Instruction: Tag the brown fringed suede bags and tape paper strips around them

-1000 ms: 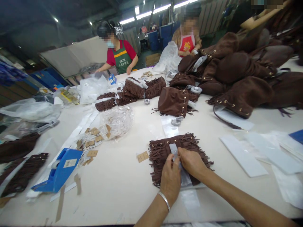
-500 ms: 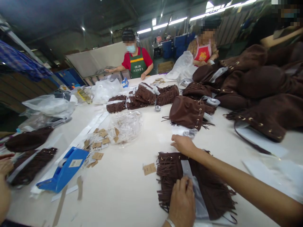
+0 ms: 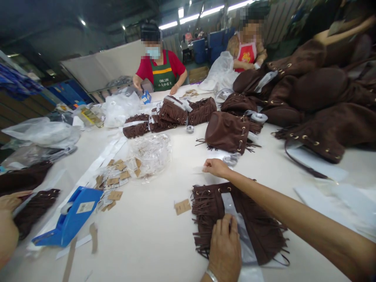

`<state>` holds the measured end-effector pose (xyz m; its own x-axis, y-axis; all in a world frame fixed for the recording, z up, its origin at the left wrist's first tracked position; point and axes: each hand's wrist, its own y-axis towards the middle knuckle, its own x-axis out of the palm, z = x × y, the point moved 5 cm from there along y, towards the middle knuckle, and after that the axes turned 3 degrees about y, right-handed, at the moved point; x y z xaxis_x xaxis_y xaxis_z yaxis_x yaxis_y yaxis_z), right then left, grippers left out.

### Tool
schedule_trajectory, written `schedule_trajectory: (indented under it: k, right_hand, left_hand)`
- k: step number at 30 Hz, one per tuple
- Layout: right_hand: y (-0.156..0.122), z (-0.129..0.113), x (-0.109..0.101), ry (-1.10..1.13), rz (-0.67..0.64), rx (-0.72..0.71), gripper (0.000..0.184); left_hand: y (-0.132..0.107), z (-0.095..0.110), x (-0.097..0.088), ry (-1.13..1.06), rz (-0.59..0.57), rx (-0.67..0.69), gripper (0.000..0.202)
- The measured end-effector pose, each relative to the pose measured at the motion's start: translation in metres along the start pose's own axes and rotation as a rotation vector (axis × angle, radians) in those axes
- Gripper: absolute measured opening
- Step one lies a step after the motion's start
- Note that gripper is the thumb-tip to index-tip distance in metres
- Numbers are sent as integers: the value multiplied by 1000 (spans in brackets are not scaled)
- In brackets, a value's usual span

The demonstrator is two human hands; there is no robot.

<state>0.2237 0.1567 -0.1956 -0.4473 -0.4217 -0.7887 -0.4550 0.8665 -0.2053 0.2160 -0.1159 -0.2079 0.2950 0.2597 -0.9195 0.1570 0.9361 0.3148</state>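
Note:
A dark brown fringed bag [image 3: 207,207] with gold eyelets lies flat in front of me. Down its middle runs a pale, translucent plastic strip [image 3: 248,243]. My left hand [image 3: 225,244] rests on the bag and the strip's edge, fingers laid out flat. Beyond the bag's top edge, my right hand [image 3: 216,168] is reached across, its fingertips pinched at a thin whitish sheet [image 3: 198,170] on the table. The sheet is faint and hard to make out. A tan hang tag [image 3: 182,206] lies beside the bag's left edge.
A blue tape dispenser [image 3: 69,217] and loose tan tags [image 3: 113,181] lie left, near a clear plastic bag [image 3: 151,156]. Brown bags [image 3: 320,94] are heaped right. A co-worker's hand [image 3: 11,201] touches a bag at far left; two people stand across the table [image 3: 138,235].
My right hand has drawn its fingers together at the thin sheet. My left hand stays on the bag. The co-worker across has brought a hand to the small blue object. The view has shifted slightly.

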Motion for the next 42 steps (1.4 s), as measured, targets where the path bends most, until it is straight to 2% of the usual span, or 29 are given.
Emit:
schedule_trajectory:
  k: [3,7,9,13,16,20,24,29,33,36,42]
  right_hand:
    - [-11,7,-12,117,49,-57,12]
    - [-25,19,-17,260,52,-80,9]
    - [-27,26,-19,317,83,-90,18]
    - [-21,41,-20,396,203,-75,49]
    - [-14,52,-18,441,287,-38,55]
    - [-14,58,-18,479,364,-17,59]
    - [-22,59,-29,450,415,-52,65]
    - [-29,60,-40,374,436,-58,61]
    - [-25,55,-45,361,431,-42,64]
    - [-23,39,-52,371,424,-58,72]
    - [-36,3,-72,382,428,-132,80]
  left_hand:
    - [-2,2,-2,10,42,11,50]
    - [-4,4,0,48,97,30,49]
    - [-5,4,2,69,121,33,49]
    - [-8,5,6,76,141,28,49]
    - [-10,4,13,68,115,20,51]
    - [-13,2,19,54,131,-3,52]
    - [-14,2,22,28,105,2,53]
    - [-10,0,14,-5,86,-10,52]
    - [-2,1,0,-5,7,55,51]
    - [1,1,-7,3,-26,62,50]
    - [0,1,-4,-22,-13,61,47]
